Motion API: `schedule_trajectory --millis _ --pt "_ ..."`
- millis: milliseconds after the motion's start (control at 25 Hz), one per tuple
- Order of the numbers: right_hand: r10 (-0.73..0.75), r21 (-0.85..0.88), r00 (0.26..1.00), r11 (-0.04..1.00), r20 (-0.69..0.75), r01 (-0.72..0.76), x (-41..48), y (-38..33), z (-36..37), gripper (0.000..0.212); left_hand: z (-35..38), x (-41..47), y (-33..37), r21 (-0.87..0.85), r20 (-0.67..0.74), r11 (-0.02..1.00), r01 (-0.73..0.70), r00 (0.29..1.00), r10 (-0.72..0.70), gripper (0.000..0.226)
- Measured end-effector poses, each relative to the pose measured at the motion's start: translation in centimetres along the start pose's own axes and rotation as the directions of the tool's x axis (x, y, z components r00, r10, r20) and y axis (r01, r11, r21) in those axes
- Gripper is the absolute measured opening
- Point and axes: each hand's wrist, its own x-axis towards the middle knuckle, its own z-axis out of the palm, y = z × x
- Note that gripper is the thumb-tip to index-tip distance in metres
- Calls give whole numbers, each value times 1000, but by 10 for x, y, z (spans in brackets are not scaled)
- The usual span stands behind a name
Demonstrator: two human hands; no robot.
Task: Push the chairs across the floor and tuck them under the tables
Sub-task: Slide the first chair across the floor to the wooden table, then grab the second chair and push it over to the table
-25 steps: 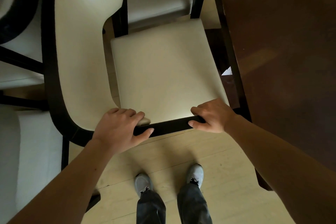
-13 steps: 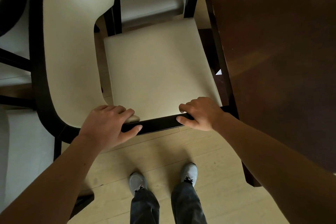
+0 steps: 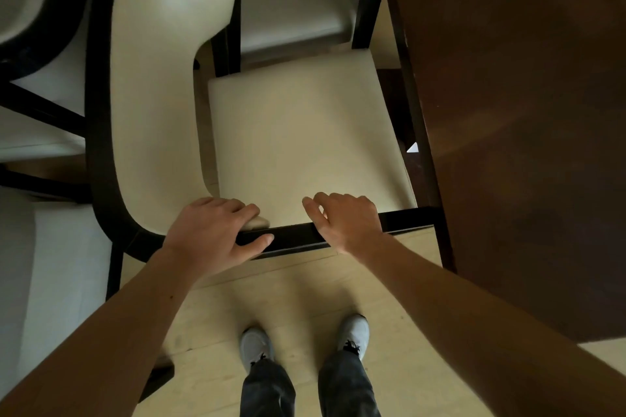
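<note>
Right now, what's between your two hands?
In the head view, only a bare stretch of the dark chair rail lies between the left hand and the right hand.

**Single view, head-worn, wide-angle.** I look steeply down from above the standing wearer, facing forward over the chair (image 3: 305,139). It fills the upper middle, near enough that the left hand (image 3: 210,234) and right hand (image 3: 349,220) reach it mid-frame. The shoes (image 3: 255,345) on the floor (image 3: 305,288) mark bottom centre. The table (image 3: 525,112) edge bows along the right.
</note>
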Motion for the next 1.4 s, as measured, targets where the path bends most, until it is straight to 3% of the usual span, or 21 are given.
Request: schedule_trajectory --millis 160,360,720,920,1040,1240,1400 --pt "169 47 985 985 -30 -168 -4 5 2 59 -2 1 -1 -74 77 997 7 997 -2 70" --pt "161 7 987 987 19 -161 -3 8 2 46 -6 -6 -8 9 96 999 33 995 -34 74" --pt "176 -9 984 984 35 -176 -4 9 -1 48 -7 -8 -2 93 137 994 57 988 -70 75" --pt "79 -106 985 992 151 -64 -3 7 -11 49 -12 -5 -3 105 207 993 58 975 -79 77" --pt "45 -42 990 998 132 -40 -12 4 -35 55 -31 -6 -1 124 191 991 39 980 -62 71" --pt "-12 -87 996 996 94 20 -30 -1 -88 57 -82 -5 9 87 177 994 62 981 -76 86" --pt "33 -114 998 993 48 -27 -40 2 -155 57 -134 1 28 112 149 991 79 984 -96 74"
